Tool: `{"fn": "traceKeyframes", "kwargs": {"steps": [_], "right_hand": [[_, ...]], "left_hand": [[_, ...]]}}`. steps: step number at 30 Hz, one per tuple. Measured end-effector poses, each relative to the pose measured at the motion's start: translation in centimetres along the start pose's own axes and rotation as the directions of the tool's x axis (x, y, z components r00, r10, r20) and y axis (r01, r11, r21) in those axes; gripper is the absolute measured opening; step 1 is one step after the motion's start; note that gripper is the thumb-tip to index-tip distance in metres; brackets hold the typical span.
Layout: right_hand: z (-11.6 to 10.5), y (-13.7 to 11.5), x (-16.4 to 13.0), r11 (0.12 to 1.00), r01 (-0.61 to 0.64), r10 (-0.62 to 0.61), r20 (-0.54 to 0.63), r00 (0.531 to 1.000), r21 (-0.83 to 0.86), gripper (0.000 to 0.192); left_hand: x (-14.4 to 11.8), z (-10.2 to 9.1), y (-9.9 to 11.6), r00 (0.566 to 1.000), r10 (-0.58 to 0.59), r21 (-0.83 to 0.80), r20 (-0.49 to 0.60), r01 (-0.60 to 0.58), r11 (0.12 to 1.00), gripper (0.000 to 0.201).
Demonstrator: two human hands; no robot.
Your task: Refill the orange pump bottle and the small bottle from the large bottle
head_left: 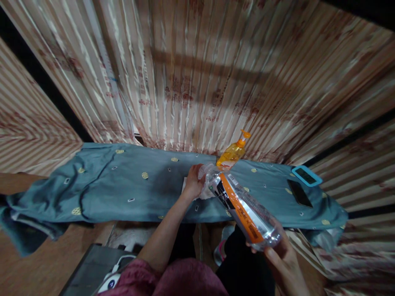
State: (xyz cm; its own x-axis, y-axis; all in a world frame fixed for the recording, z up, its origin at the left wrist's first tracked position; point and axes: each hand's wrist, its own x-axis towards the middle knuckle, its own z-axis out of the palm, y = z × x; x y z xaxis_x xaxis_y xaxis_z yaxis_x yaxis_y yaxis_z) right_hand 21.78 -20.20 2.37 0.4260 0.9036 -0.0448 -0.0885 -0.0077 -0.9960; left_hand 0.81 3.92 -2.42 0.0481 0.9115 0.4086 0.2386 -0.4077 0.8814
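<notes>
A clear plastic bottle with an orange and black label lies tilted across my view. My right hand grips it by its lower end, near my lap. At the bottle's upper end, my left hand is closed on a crumpled, whitish, tissue-like piece; whether its fingers also touch the bottle neck is hard to tell. Just behind that end stands an orange pump bottle of yellow liquid.
A blue-green patterned cloth covers the narrow table. To the right lie a dark phone and a blue-framed device with a dark screen. Striped curtains hang close behind and at the sides. A white device with a cable is at lower left.
</notes>
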Motion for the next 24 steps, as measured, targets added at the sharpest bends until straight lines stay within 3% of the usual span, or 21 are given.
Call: {"fn": "traceKeyframes", "kwargs": {"steps": [8,17,24], "right_hand": [[0.2,0.5,-0.1,1.0,-0.01,0.01,-0.007,1.0,0.028,0.078],[1.9,-1.5,-0.7,0.998,-0.029,0.029,0.0,1.0,0.062,0.069],[0.5,-0.7,-0.1,0.996,-0.075,0.074,0.025,0.997,0.057,0.097]], "left_hand": [[-0.1,-0.1,0.1,1.0,-0.027,-0.021,0.002,0.027,0.999,0.032],[0.1,-0.1,0.2,1.0,-0.011,0.037,0.015,0.01,0.999,0.033],[0.1,0.1,0.2,1.0,-0.001,0.058,0.007,0.0,0.998,0.033]]}}
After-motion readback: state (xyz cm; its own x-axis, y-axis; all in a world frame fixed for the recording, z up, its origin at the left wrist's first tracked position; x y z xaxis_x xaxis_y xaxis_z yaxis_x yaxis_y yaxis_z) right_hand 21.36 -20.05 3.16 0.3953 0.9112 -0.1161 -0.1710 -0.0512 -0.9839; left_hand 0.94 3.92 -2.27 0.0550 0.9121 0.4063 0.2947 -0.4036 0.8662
